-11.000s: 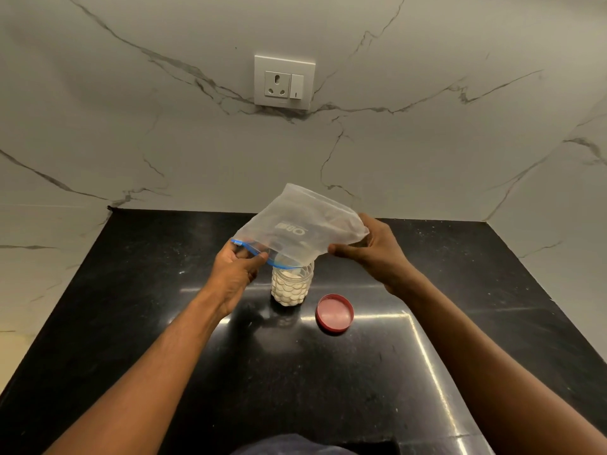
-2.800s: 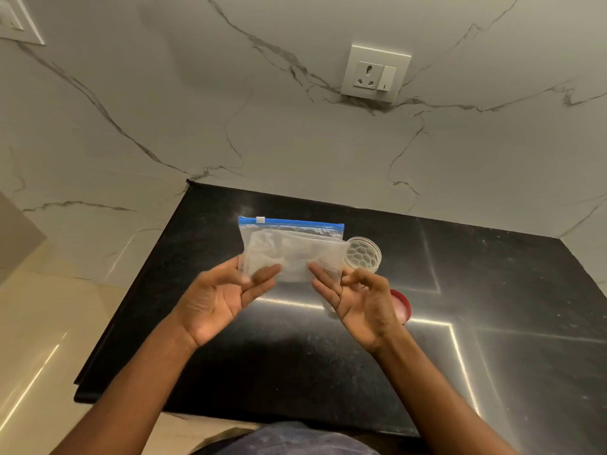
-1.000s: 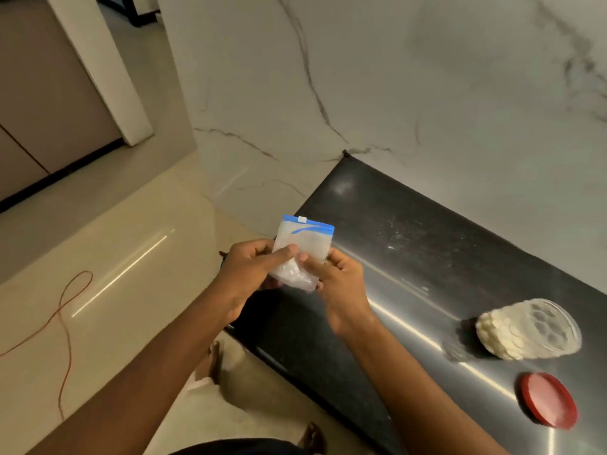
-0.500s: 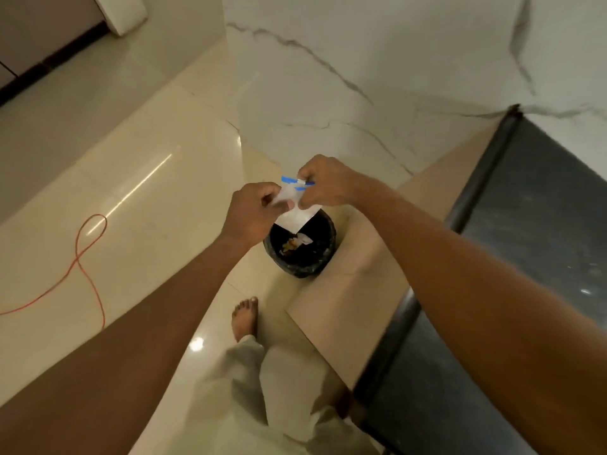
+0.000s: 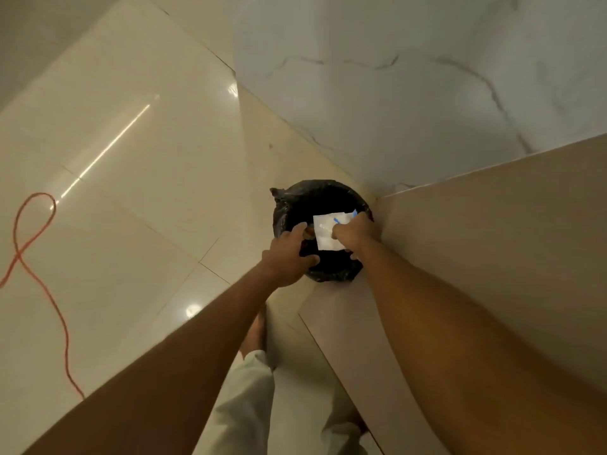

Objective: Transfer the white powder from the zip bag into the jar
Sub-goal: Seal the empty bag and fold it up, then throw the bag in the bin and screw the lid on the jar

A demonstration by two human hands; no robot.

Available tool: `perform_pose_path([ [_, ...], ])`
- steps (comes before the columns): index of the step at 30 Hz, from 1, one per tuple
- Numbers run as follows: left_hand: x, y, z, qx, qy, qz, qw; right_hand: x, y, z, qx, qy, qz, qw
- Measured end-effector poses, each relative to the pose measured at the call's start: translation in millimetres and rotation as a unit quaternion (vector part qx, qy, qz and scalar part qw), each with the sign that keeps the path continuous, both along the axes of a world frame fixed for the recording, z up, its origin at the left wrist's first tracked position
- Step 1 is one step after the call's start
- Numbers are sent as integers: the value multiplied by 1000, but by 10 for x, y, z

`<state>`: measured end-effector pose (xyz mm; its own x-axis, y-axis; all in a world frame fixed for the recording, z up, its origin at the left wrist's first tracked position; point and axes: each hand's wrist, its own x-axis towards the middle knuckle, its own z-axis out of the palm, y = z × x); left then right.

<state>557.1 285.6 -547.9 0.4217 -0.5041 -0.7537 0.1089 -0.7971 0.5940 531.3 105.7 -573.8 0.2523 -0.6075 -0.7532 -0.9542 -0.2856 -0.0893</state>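
Note:
The folded white zip bag (image 5: 326,232) with its blue strip is over the mouth of a black-lined bin (image 5: 323,229) on the floor. My right hand (image 5: 356,234) pinches the bag's right edge. My left hand (image 5: 289,254) hovers at the bin's left rim with fingers spread, just off the bag. The jar, its lid and the counter top are out of view.
The bin stands in the corner between a marble wall (image 5: 410,103) and a beige cabinet side (image 5: 492,257). An orange cable (image 5: 39,257) loops over the glossy floor tiles at left. My foot (image 5: 254,333) and a pale trouser leg (image 5: 243,405) are below my arms.
Both hands went down from above the bin to its mouth with the folded bag. My left hand let go of the bag and now only my right holds it.

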Motion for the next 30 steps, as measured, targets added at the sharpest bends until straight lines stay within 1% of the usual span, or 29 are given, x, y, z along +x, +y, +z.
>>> perform_pose_path([
  [3,-139,30,-369,11,-6,-22,1000,-62,15,-451,23,-3,-129,991],
  [5,-181,58,-490,20,-22,-48,998,-75,68,-570,44,3,-174,984],
  [7,-179,95,-515,25,-37,-64,997,-95,99,-603,51,5,-183,982],
  [9,-143,146,-390,17,-48,-59,997,-135,127,-521,44,-16,-187,981],
  [11,-96,194,-127,-14,-73,-23,997,-160,156,-320,33,-46,-146,988],
  [12,-70,223,56,-37,-86,7,996,-162,187,-147,33,-64,-101,992],
  [14,-35,279,495,-80,-116,72,987,-151,257,294,32,-90,26,995],
  [16,-25,313,984,-105,-140,114,978,-132,335,806,28,-104,134,985],
  [17,-35,323,1265,-114,-149,127,974,-145,382,1117,24,-112,163,980],
  [18,-51,327,1549,-122,-161,133,970,-163,430,1434,26,-125,176,976],
  [20,-130,340,2093,-133,-185,135,964,-271,572,2066,27,-173,169,970],
  [22,-216,326,2569,-152,-210,140,955,-428,683,2656,8,-217,171,961],
  [26,-538,271,3470,-219,-245,153,932,-951,694,3741,-90,-283,177,938],
  [30,-1082,142,4171,-299,-270,112,908,-1794,508,4595,-203,-371,156,893],
])
